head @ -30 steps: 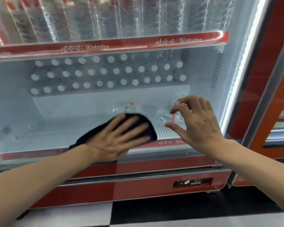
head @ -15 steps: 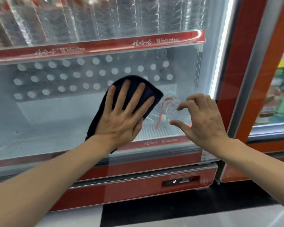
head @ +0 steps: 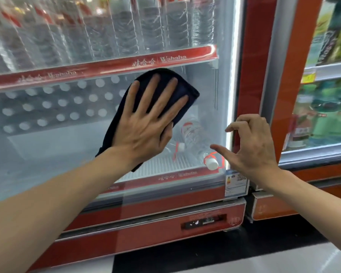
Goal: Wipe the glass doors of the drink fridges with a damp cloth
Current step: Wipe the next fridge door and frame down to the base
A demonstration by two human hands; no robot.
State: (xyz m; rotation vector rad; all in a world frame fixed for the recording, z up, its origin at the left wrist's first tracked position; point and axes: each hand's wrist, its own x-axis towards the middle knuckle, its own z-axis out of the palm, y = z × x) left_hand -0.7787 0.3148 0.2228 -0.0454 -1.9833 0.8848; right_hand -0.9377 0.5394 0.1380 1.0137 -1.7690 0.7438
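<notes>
The cloth [head: 189, 91], dark blue and folded, lies flat against the glass door [head: 67, 146] just below the red shelf rail [head: 106, 68], with its top edge touching the rail's lower line. The left hand [head: 144, 127] covers most of it. The palm is flat and the fingers [head: 150, 91] are straight and spread wide, pressing the cloth onto the pane. Cloth shows above the fingertips, to their right, and in a narrow tail that runs down past the wrist.

The right hand [head: 254, 146] is below the rail and to its right, well apart from the cloth, in front of the door's lit edge strip [head: 233, 75]. It holds nothing. The thumb reaches left and the fingers are loosely curled above it. Whether it touches the glass cannot be told.

Behind the glass, above the rail, stand rows of clear bottles [head: 126, 30]. Below the rail to the left, rows of white caps [head: 63, 103] show. Further below the rail, between the two hands, a bottle [head: 193, 134] lies on its side on a wire shelf, and its white cap [head: 212, 164] is just left of the right thumb. A second, lower rail [head: 175, 175] runs under that bottle.

Right of the rail is the red door frame [head: 250, 56], and beyond it another fridge [head: 323, 95] with green drinks. Far below the rail, the red base carries a small display [head: 203, 221], a sticker [head: 236, 183] sits at the door's corner, and the floor [head: 205, 257] is dark and light tile.
</notes>
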